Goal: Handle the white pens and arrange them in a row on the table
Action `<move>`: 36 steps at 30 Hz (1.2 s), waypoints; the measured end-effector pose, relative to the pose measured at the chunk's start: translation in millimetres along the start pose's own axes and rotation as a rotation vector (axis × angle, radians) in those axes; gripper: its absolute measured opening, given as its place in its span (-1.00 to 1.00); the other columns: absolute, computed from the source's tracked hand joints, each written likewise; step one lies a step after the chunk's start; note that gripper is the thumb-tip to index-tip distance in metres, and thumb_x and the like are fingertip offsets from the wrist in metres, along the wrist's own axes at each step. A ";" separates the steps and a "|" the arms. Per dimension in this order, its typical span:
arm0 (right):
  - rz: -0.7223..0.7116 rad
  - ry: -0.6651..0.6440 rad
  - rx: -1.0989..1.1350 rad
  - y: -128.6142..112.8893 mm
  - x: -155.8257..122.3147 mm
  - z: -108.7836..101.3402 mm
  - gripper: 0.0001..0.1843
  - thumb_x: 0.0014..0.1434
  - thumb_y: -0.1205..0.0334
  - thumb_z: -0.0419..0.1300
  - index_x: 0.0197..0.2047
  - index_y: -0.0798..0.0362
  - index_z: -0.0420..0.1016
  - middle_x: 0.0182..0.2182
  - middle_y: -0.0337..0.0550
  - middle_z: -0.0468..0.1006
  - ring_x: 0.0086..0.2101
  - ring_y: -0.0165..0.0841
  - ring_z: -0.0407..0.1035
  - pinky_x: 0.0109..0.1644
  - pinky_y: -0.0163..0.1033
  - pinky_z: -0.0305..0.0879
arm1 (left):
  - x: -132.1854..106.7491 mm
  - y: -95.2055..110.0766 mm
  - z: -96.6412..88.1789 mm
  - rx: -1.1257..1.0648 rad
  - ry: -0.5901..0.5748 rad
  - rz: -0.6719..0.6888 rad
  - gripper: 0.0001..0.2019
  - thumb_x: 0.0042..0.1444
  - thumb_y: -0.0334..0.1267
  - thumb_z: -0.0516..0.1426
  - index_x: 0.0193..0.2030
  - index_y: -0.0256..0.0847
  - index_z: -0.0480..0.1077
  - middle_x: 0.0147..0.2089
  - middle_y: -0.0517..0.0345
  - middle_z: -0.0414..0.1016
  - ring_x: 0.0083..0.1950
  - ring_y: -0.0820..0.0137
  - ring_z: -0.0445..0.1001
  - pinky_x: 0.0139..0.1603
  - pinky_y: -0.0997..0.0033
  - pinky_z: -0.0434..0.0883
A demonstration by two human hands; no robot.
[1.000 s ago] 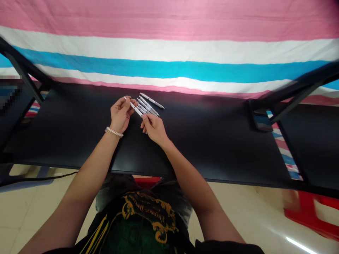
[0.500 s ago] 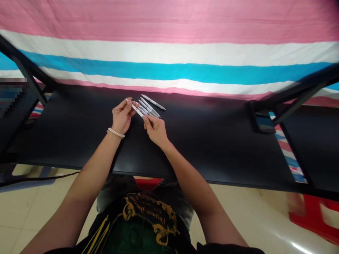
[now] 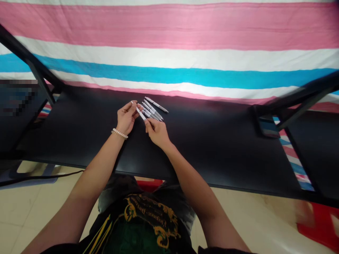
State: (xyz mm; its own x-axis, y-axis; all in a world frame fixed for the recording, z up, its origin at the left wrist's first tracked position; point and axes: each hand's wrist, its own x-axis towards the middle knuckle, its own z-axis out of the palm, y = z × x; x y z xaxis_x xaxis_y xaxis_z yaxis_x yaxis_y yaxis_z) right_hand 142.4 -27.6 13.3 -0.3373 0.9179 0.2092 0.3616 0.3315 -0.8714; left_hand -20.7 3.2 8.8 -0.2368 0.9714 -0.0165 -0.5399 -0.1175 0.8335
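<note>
Pen [image 3: 140,113] partly hidden in left hand [image 3: 127,117], right hand [image 3: 156,132] at its end.

Striped cloth backdrop [image 3: 169,46]: pink, white, blue. Tabletop [image 3: 212,151] black. Pens [image 3: 151,110] white, grey.

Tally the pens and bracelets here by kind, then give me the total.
White pens lying on the black tabletop: 5 (they overlap, so this is a best count)
White pen held between the left hand and right hand: 1
Beaded bracelet on the left wrist: 1
Total: 7
</note>
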 end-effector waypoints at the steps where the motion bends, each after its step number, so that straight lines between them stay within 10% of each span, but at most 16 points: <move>1: 0.005 -0.011 -0.008 0.2 0.1 0.1 -0.62 0.45 0.05 0.02 -0.34 0.03 0.46 -0.54 -0.27 0.49 -0.53 -0.43 0.32 -0.36 -0.28 0.18 | 0.3 -0.6 -0.7 0.010 -0.003 0.002 -0.75 0.09 -0.17 0.41 -0.15 -0.23 0.58 -0.22 0.08 0.61 -0.18 0.42 0.62 -0.01 0.38 0.56; 36: -0.012 -0.207 -0.306 -4.6 -6.8 3.1 -0.75 0.37 0.11 0.17 -0.31 0.04 0.51 -0.47 -0.25 0.54 -0.50 -0.44 0.30 -0.37 -0.29 -0.02 | -3.1 -8.8 -2.4 0.441 -0.027 0.041 -0.67 0.11 -0.02 0.33 -0.15 -0.26 0.56 -0.33 0.13 0.53 -0.49 0.48 0.52 -0.53 0.55 0.44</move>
State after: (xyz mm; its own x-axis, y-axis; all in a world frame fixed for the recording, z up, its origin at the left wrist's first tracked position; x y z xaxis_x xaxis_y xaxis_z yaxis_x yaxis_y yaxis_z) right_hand 140.3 -36.0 14.5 -0.5004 0.8603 0.0974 0.5893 0.4209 -0.6897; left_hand -17.1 0.8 0.2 -0.2270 0.9734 0.0312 -0.1326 -0.0627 0.9892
